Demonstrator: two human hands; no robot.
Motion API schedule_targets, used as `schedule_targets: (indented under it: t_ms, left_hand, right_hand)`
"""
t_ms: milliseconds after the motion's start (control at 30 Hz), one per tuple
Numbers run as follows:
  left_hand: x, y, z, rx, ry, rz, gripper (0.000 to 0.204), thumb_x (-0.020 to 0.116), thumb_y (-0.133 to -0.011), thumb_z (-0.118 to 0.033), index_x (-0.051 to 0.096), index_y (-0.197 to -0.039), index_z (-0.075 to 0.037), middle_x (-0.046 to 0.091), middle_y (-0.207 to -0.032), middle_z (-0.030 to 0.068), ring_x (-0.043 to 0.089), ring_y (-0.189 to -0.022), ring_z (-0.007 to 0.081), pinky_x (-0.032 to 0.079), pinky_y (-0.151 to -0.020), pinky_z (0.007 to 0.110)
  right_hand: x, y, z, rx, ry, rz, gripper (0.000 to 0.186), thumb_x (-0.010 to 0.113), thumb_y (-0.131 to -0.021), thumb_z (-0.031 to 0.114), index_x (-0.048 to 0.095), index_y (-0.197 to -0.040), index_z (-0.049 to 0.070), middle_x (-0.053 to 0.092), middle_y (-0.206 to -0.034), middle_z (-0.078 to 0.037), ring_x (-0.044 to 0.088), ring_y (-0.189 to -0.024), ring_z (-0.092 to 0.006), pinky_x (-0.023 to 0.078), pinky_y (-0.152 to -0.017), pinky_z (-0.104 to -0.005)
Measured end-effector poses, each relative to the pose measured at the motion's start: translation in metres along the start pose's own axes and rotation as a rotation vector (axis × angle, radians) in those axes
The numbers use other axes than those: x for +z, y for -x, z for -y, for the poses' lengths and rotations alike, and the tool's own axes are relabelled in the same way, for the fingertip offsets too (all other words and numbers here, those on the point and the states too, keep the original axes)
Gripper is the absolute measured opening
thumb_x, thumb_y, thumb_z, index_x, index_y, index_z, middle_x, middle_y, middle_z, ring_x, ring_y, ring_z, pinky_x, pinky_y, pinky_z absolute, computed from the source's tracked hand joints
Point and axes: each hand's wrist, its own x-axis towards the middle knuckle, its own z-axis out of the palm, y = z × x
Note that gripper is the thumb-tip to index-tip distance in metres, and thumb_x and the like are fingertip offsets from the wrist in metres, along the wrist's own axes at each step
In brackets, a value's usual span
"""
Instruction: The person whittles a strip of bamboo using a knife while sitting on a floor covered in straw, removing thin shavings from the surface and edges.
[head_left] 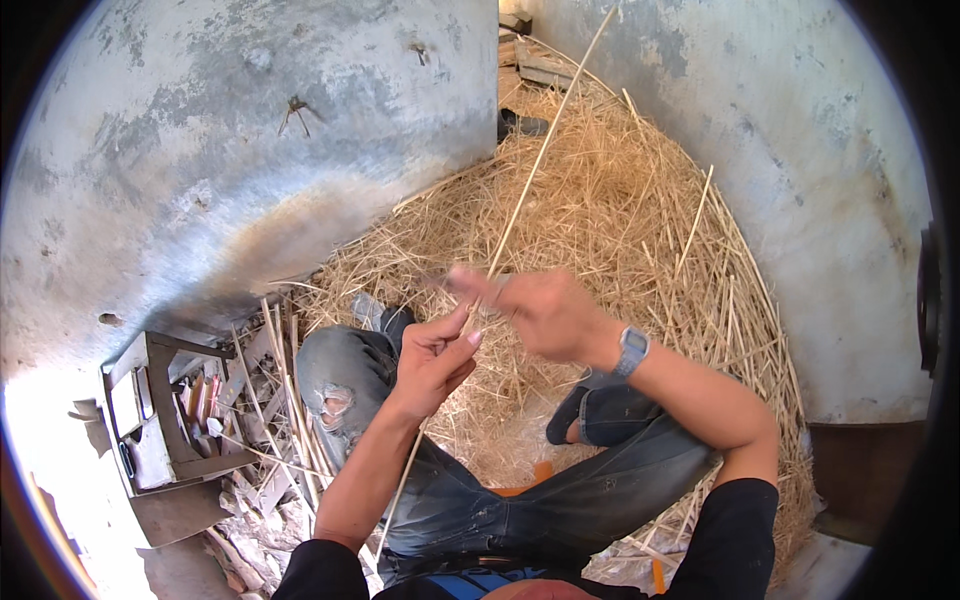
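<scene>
A long, thin, pale strip of split bamboo or cane (pixel 541 155) slants from the upper middle down through my hands, its lower end passing between my legs. Below centre, my left hand (pixel 432 365) pinches it between thumb and fingers. Just above and to the right, my right hand (pixel 548 312), with a watch (pixel 631 351) on its wrist, is curled against the strip. Its fingertips are smeared by motion. A dark blurred sliver (pixel 436 280) shows beyond them, perhaps a blade; its kind cannot be made out.
A heap of straw-like shavings (pixel 590 200) covers the floor ahead, with loose strips (pixel 740 320) along its right side. Worn grey walls (pixel 250 120) stand left and right. At lower left lies a broken frame-like box (pixel 160 410) beside rubble. My bent legs (pixel 450 490) flank the work.
</scene>
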Motion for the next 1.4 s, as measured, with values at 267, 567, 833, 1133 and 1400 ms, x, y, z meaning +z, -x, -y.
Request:
schedule_targets:
  t_ms: [267,567,833,1133,1400]
  left_hand:
    - [-0.001,0.002,0.004,0.05,0.069,0.096,0.05,0.058,-0.109,-0.009,0.048,-0.157,-0.003,0.036,-0.061,-0.0086,0.029,-0.048,0.0015,0.022,-0.045,0.023]
    - [0.015,-0.002,0.003,-0.095,-0.156,0.118,0.049,0.053,-0.113,-0.025,0.05,-0.152,0.005,0.051,-0.063,-0.0043,0.042,-0.048,0.0043,0.038,-0.049,0.019]
    - [0.008,-0.007,0.009,0.292,-0.433,-0.232,0.026,0.074,-0.101,-0.015,0.077,-0.122,-0.001,0.068,-0.086,0.004,0.062,-0.071,0.0085,0.05,-0.062,0.024]
    - [-0.011,-0.011,0.01,0.281,-0.267,-0.507,0.016,0.069,-0.102,-0.006,0.068,-0.116,0.001,0.069,-0.092,0.0063,0.065,-0.076,0.0111,0.051,-0.071,0.022]
    - [0.004,-0.01,0.004,0.164,-0.392,-0.126,0.043,0.054,-0.112,-0.028,0.055,-0.146,0.0,0.071,-0.123,0.0142,0.07,-0.104,0.0182,0.054,-0.087,0.029]
  right_hand:
    - [-0.05,-0.009,-0.011,0.552,-0.453,-0.545,0.038,0.075,-0.099,0.022,0.068,-0.127,-0.004,0.059,-0.073,0.009,0.049,-0.061,-0.0003,0.038,-0.055,-0.0194]
    - [-0.034,-0.013,0.0,0.666,-0.555,-0.217,0.026,0.077,-0.099,0.024,0.074,-0.111,0.001,0.06,-0.075,0.008,0.05,-0.067,-0.0016,0.042,-0.06,-0.0226]
    - [-0.034,-0.013,0.002,0.685,-0.531,-0.202,0.023,0.078,-0.098,0.023,0.072,-0.099,0.001,0.058,-0.072,0.007,0.048,-0.065,-0.0025,0.039,-0.057,-0.025]
    - [-0.04,-0.012,0.003,0.697,-0.541,-0.192,0.023,0.079,-0.097,0.023,0.073,-0.1,0.0,0.059,-0.072,0.006,0.049,-0.065,-0.0028,0.039,-0.057,-0.025]
    - [-0.034,-0.009,0.002,0.679,-0.516,-0.143,0.02,0.079,-0.097,0.021,0.073,-0.1,0.002,0.061,-0.075,0.006,0.05,-0.066,-0.0031,0.04,-0.058,-0.0248]
